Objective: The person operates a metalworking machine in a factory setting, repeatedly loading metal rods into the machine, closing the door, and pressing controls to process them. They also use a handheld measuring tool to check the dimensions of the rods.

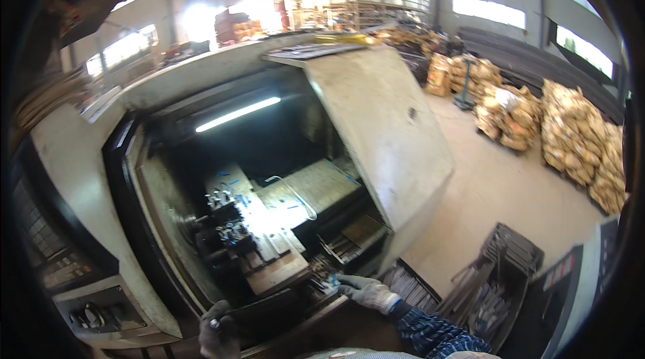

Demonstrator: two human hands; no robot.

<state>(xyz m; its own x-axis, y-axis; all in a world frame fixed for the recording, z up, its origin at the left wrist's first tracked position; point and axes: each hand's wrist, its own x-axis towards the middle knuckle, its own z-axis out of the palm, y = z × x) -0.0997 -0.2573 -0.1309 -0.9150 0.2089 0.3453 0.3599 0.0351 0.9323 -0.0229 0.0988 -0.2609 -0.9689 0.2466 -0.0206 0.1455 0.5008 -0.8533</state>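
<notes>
My left hand (219, 336), in a dark grey glove, is at the bottom left, by the front of a lathe enclosure. A small shiny metal piece (215, 323) shows between its fingers. My right hand (370, 293), in a pale grey knitted glove, reaches over the machine's front edge. Its fingertips are at a heap of small metal parts (320, 271); whether they grip one cannot be told. Inside the lathe, a brightly lit carriage (274, 243) bears tool holders (232, 230) facing the chuck (184, 223). A bent metal rod (297, 195) lies on the flat cover.
The sliding guard door (378, 132) stands to the right of the opening. A control panel (93, 314) is at the left. Bins of metal bars (486, 303) and a tray of rods (410, 286) flank my right arm. Wrapped bundles (574, 132) stand on the floor beyond.
</notes>
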